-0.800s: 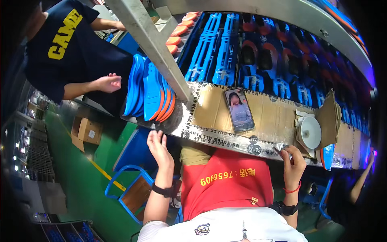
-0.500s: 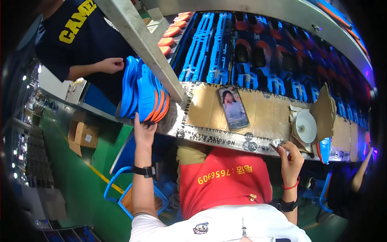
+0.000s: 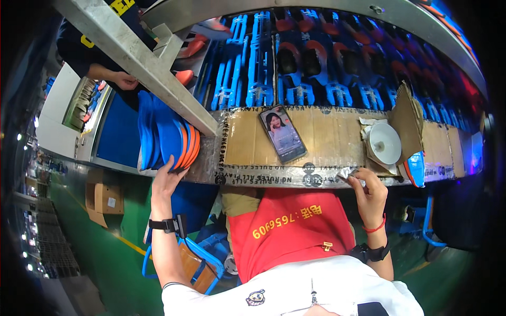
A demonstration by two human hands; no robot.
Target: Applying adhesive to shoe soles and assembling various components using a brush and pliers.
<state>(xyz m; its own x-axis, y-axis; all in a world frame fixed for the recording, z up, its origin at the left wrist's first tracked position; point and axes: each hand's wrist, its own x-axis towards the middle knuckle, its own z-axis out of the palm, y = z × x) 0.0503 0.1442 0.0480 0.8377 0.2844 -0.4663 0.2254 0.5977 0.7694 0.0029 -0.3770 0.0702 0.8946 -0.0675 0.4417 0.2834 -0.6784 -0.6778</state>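
Note:
A stack of blue and orange shoe insoles (image 3: 167, 129) stands on its side at the table's left end. My left hand (image 3: 167, 181) touches the stack's near end, thumb against a blue insole and the other fingers spread below the orange edges. At the table's front edge, my right hand (image 3: 371, 190) pinches a small crumpled silvery-white scrap (image 3: 346, 173) between thumb and forefinger. Just beyond that hand, a white bowl (image 3: 385, 144) sits in a torn cardboard box (image 3: 410, 124). A phone (image 3: 283, 134) with a lit screen lies on the cardboard-covered table (image 3: 237, 137).
A metal post (image 3: 142, 66) slants past the stack. Behind it shows a co-worker's hand (image 3: 125, 80). Racks of blue frames and shoe parts (image 3: 316, 60) run along the far side. A blue-and-orange piece (image 3: 415, 168) hangs over the front edge. A blue-framed stool (image 3: 197, 263) stands below left.
The whole view has shifted, so the table things sit farther left. My left hand stays at the insole stack, and my right still pinches the scrap. The co-worker's hand now shows behind the post.

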